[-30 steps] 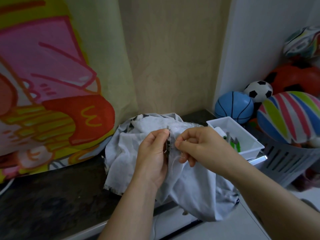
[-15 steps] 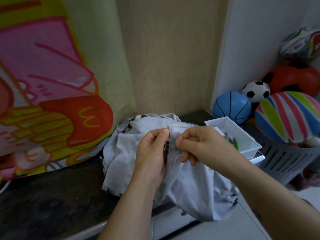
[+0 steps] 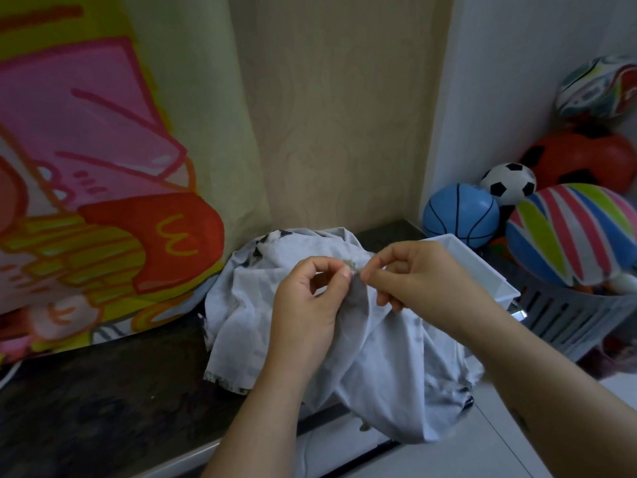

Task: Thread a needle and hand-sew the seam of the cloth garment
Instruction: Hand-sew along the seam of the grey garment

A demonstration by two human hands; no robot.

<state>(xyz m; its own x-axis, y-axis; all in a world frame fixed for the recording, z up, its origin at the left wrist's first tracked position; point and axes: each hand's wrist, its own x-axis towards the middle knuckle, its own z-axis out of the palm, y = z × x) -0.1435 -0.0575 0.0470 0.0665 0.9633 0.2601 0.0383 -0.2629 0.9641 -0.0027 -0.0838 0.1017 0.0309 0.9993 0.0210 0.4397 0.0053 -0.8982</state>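
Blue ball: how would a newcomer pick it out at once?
Start at the white wall on the right, with toy balls heaped below it. The blue ball is leftmost, just beyond the white tray; it alone is plain blue with black basketball lines.

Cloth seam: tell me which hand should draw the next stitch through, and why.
Right, probably. The left hand grips the raised fold of the cloth and steadies it. The right hand only pinches at the fold's top edge with thumb and forefinger, so it looks free to pull away.
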